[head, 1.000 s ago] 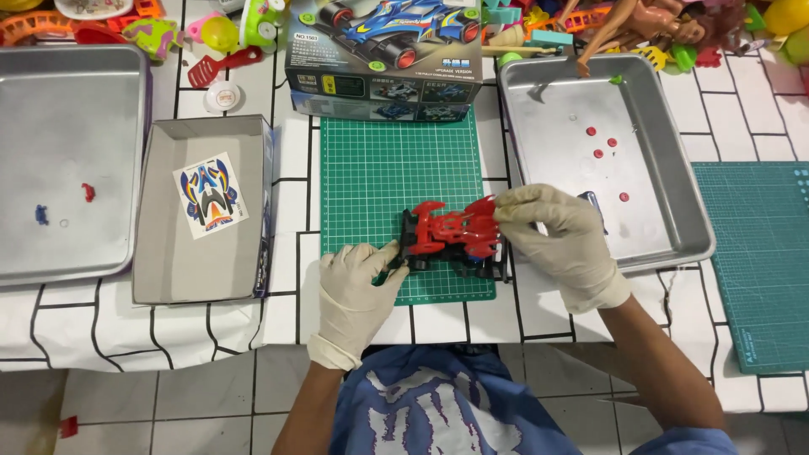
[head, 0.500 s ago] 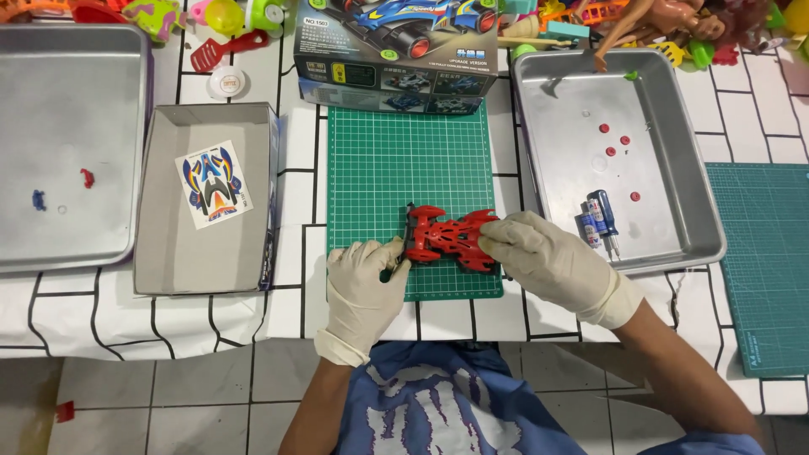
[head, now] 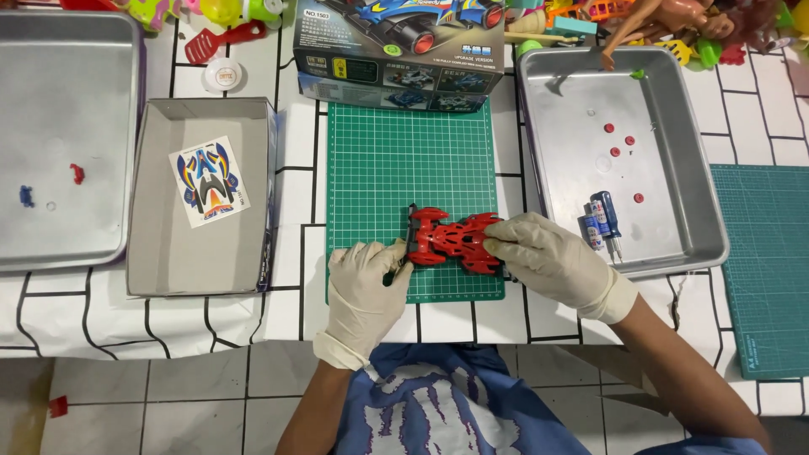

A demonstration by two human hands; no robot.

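Table (head: 211, 324) with a white, black-lined cloth. On it lie a green cutting mat (head: 404, 160), two metal trays (head: 708, 244), a grey box (head: 160, 270), a printed carton (head: 396, 50) and toys (head: 674, 21).

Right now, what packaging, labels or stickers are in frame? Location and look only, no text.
Toy car box: top centre, behind the green cutting mat; rectangular, dark, with a blue race car picture.
Sticker sheet: lying in the open grey cardboard tray, left of the mat; white sheet, blue, orange and black decals.
Round white disc: above that tray; red mark at centre.
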